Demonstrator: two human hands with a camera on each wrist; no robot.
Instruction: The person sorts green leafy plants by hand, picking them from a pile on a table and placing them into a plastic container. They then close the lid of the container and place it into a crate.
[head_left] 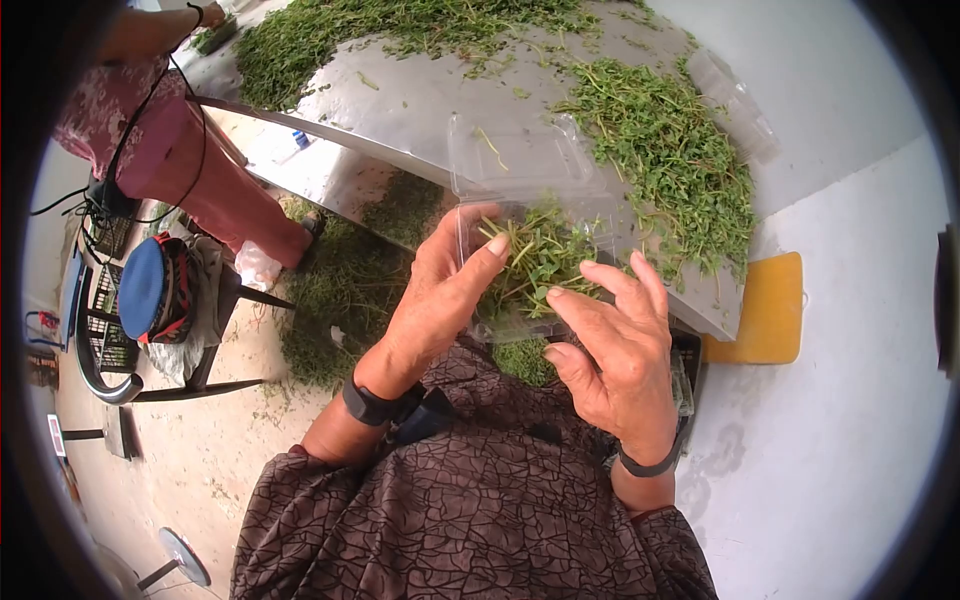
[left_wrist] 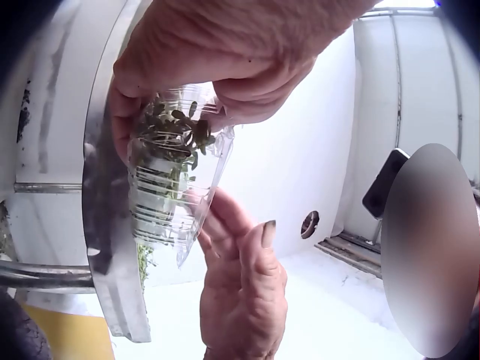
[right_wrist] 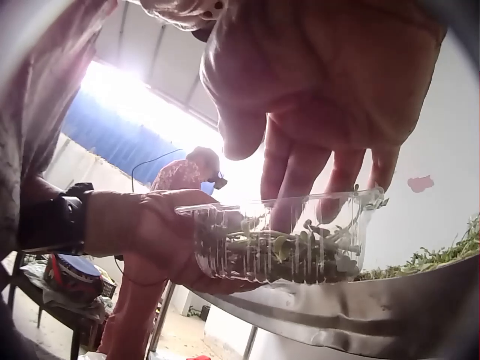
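My left hand (head_left: 435,285) grips a clear plastic clamshell box (right_wrist: 225,251) at its left side, with the thumb over the rim. Leafy green stems (head_left: 545,250) lie inside the box, some of them poking up over the edge. Its hinged lid (head_left: 520,155) is folded back toward the table. At the box's right side is my right hand (head_left: 622,365), fingers spread and fairly straight. In the right wrist view its fingertips reach down over the rim among the greens.
A metal table (head_left: 390,100) carries heaps of loose greens (head_left: 680,160). Clear plastic boxes (head_left: 735,105) stand at its right edge by the wall. More greens (head_left: 340,300) lie on the floor. A yellow board (head_left: 770,310) hangs low right. Another person (head_left: 190,170) stands left, near a chair (head_left: 215,350).
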